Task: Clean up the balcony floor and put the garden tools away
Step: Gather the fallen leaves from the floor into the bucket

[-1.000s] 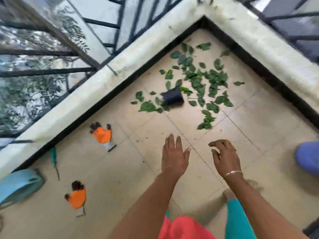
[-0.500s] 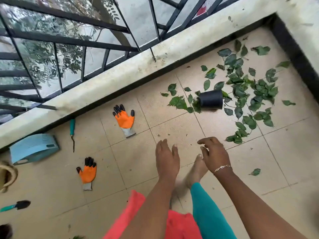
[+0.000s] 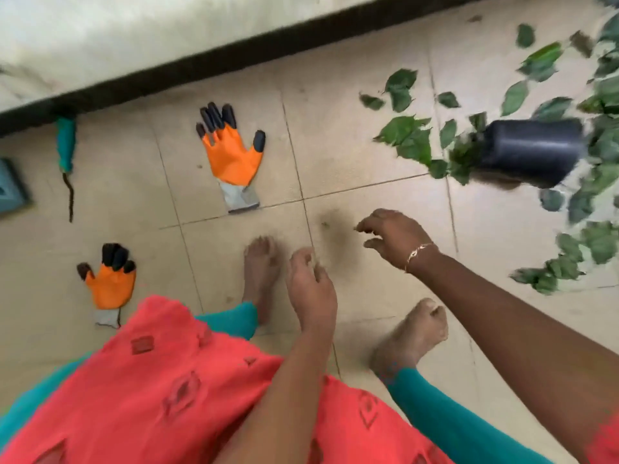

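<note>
1. A pale parapet wall (image 3: pixel 150 35) runs across the top, slanting down to the left. A black skirting strip (image 3: pixel 234 60) marks where it meets the tiled floor (image 3: pixel 351 105).
2. A teal-handled hand tool (image 3: pixel 65 145) lies with its handle end against that strip, its thin dark shaft pointing away from the wall.
3. A blue-green object (image 3: pixel 10 189) is cut off by the left edge, and I cannot tell what it is.
4. One orange glove with black fingertips (image 3: pixel 231 155) lies flat near the wall, fingers towards the strip. The second orange glove (image 3: pixel 112 283) lies nearer the person, its cuff just beside the red garment (image 3: pixel 167 380).
5. A black pot (image 3: pixel 532 152) lies on its side at the right, with green leaves (image 3: pixel 407 135) scattered round it up to the right and top edges.
6. Bare tiles lie between the upper glove and the leaves, and around the bare feet (image 3: pixel 261 272).
7. The left hand (image 3: pixel 311 289) hangs over the floor with loosely curled fingers, holding nothing.
8. The right hand (image 3: pixel 393 239), with a bracelet (image 3: pixel 418 254) at the wrist, has its fingers bent and spread, also holding nothing. It reaches towards the glove side, well short of both pot and glove.
9. The hands are apart, and neither touches anything.
</note>
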